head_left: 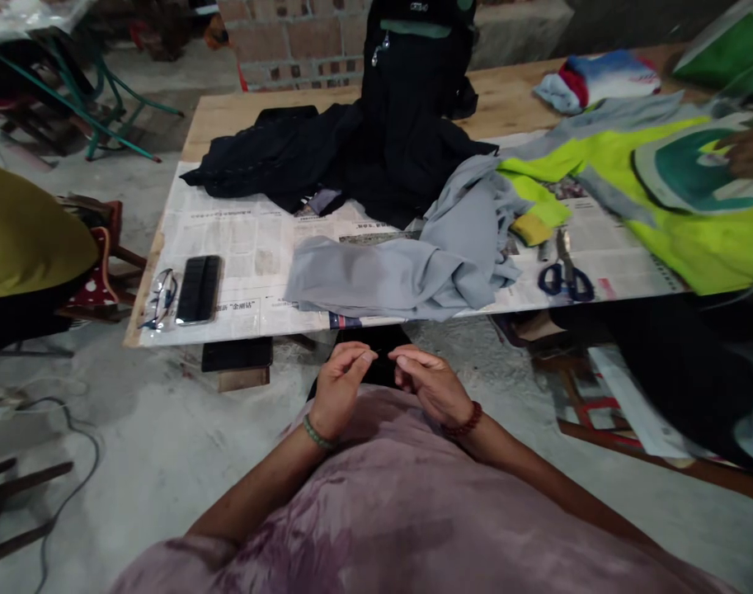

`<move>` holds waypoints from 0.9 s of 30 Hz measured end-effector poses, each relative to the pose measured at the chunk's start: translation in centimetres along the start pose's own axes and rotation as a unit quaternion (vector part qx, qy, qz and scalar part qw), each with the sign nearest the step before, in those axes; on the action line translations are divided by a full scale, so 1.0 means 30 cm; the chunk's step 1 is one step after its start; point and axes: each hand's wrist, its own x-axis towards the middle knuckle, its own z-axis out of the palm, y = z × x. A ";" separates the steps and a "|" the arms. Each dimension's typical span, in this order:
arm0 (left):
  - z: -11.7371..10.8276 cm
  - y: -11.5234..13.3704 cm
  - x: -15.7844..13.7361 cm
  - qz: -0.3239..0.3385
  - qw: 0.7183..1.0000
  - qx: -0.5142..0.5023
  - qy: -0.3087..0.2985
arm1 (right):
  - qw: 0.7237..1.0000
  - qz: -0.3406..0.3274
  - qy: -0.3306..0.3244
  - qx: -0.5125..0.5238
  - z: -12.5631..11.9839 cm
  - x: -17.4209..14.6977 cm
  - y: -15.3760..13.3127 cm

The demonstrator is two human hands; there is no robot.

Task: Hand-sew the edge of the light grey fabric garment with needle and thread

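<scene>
Through the head camera I see the left hand (345, 379) and right hand (431, 381) near each other but apart, each curled with thumb against fingers — whether something thin sits between the tips, I cannot tell. The grey cloth (364, 276) lies just beyond both, touched by neither, on newspaper (237, 247) over the worktop (215, 124). Farther back I have a black backpack (421, 78) — its contents hidden from me.
</scene>
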 end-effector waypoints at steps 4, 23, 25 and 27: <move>0.039 -0.007 -0.014 -0.131 0.981 -0.133 -0.058 | 1.000 -0.010 0.012 0.019 0.014 0.003 0.010; 0.066 -0.003 -0.019 -0.095 0.990 -0.080 -0.073 | 0.999 -0.035 0.017 0.021 0.048 0.005 0.006; 0.057 -0.008 -0.018 -0.085 0.991 -0.057 -0.086 | 0.999 -0.023 0.008 0.031 0.046 0.003 0.001; 0.040 -0.013 -0.014 -0.059 0.993 -0.025 -0.098 | 0.999 -0.010 -0.001 0.036 0.044 -0.002 -0.006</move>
